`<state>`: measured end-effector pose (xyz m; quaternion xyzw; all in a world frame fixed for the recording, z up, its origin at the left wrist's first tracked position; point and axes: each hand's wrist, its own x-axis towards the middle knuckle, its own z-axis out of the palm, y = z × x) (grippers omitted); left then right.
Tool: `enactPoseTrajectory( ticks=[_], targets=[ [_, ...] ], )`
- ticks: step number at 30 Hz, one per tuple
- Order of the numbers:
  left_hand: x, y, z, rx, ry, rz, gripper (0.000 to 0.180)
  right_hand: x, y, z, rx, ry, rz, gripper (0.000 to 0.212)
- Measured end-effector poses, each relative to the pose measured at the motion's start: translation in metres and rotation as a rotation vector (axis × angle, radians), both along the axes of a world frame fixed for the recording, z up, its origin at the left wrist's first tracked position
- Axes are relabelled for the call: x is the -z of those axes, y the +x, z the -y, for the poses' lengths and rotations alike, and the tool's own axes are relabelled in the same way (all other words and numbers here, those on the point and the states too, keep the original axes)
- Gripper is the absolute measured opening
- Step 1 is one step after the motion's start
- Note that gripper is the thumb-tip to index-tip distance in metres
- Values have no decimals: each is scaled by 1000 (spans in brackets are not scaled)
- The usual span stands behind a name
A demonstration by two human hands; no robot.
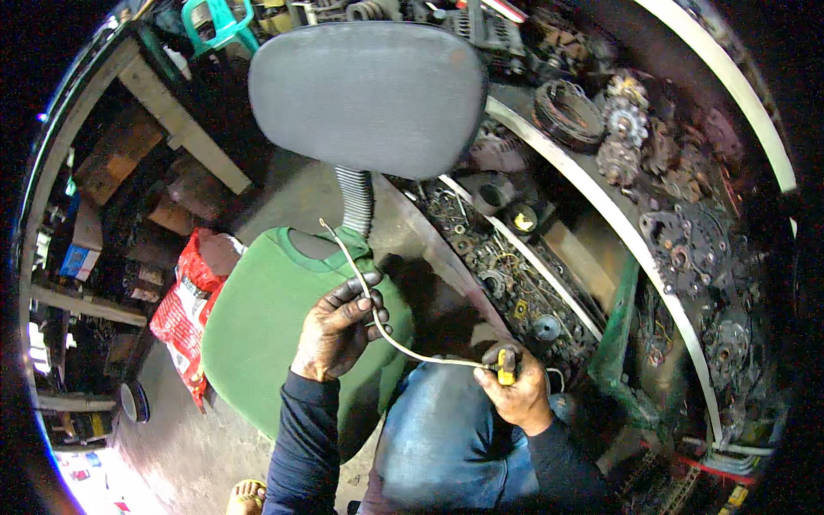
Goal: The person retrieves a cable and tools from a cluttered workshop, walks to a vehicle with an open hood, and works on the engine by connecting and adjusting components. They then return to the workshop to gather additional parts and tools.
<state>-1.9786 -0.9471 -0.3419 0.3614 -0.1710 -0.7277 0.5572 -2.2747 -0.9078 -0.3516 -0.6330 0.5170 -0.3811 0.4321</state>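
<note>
Dark, greasy metal machine parts point(678, 236) crowd the right side, beyond a green cloth-covered chair seat point(257, 326). Above it, the left hand point(330, 336) pinches a thin, pale, bent cable point(402, 349) between thumb and fingers; over the blue denim-clad lap point(442, 429), the right hand point(522, 390) has its fingers closed around a small yellow-and-black object point(506, 367), the cable running into that grip.

Site: mechanical repair workshop. Evidence: greasy metal machine parts point(680, 245) massed at right of frame; loose hardware point(496, 279), right of centre.
</note>
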Motion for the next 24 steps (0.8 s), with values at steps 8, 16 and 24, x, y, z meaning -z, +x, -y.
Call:
enactPoseTrajectory(
  ticks=[8, 16, 24],
  targets=[
    [32, 6, -4, -151, 18, 183, 29, 15, -7, -6, -66, 117, -11, 24],
    [32, -5, -2, -226, 35, 259, 27, 32, -5, -15, 43, 414, 226, 18],
    [27, 0, -4, -221, 92, 233, 24, 27, -15, -8, 142, 544, 301, 12]
  ],
)
